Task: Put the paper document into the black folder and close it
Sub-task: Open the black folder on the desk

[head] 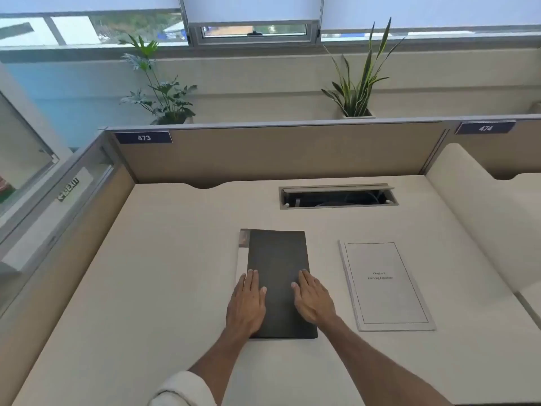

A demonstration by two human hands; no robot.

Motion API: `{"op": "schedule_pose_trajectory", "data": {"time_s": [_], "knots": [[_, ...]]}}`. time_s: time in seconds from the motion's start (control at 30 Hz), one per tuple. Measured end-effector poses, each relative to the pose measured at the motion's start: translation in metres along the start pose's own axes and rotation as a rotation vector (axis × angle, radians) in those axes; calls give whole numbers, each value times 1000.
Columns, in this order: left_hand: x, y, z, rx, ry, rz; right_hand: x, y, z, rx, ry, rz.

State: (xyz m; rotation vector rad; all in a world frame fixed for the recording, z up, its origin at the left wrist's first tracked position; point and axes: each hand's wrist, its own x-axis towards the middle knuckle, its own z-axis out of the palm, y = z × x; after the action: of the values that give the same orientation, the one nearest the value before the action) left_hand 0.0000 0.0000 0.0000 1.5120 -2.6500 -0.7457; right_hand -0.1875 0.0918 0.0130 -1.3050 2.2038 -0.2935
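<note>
At frame centre, the closed folder (281, 282) is steadied under both hands, left (247, 306) and right (313, 300), fingers flat and gripping nothing, probably for opening. The paper (386, 285) lies just right, not yet inserted.

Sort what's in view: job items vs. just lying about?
Job: black folder, shut, left hand and right hand flat on it; paper document beside it on the desk.
Not: open cable hatch, two potted plants, label 473.
</note>
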Motion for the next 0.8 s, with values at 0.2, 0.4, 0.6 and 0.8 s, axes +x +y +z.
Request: {"op": "schedule_pose_trajectory", "data": {"time_s": [0.2,0.4,0.6,0.8], "knots": [[-5,-16,7,-24,33,-135,-3,13,9,3,74,106],[-6,-18,5,-13,-44,-121,4,9,14,43,181,204],[-4,-22,-1,-11,-90,-107,19,10,6,183,94,342],[-3,-19,-5,14,-164,-127,49,29,6,453,30,499]]}}
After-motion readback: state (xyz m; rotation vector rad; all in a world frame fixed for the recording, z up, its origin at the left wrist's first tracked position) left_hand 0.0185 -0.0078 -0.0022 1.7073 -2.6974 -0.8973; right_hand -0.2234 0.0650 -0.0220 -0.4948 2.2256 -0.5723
